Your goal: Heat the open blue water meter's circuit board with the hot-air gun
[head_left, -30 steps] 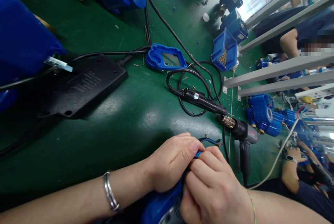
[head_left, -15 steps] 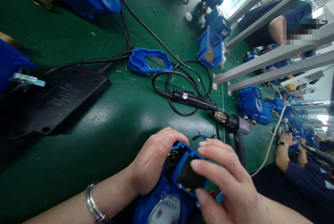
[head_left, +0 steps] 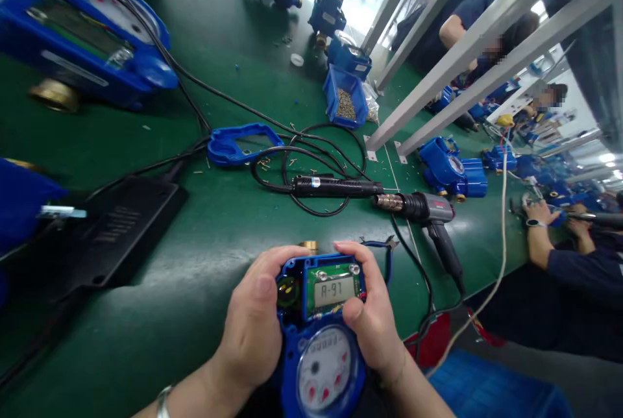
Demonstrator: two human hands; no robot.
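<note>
A blue water meter [head_left: 324, 366] with a round dial is held between both hands at the bottom centre. My left hand [head_left: 256, 320] wraps round its left side, and my right hand [head_left: 372, 314] grips the right side, thumb beside the display. Inside the open upper housing, a green circuit board [head_left: 335, 270] carries a lit display [head_left: 335, 291] reading "A-97". A brass fitting [head_left: 309, 246] shows behind the meter. Beyond it on the green bench lie a blue cover frame [head_left: 228, 147], a black electric screwdriver [head_left: 335, 187] and a heat gun [head_left: 423, 209].
Cutters [head_left: 390, 246] lie right of the meter. Behind are a blue bin of screws [head_left: 345, 103] and grey metal posts [head_left: 418, 90]. A black power box [head_left: 126, 226] and more meters [head_left: 87, 35] occupy the left. Other people work at the right.
The view has shifted. The meter is now turned upright with its display facing me. My right hand has moved from over the circuit board to grip the right side, and the display now shows.
</note>
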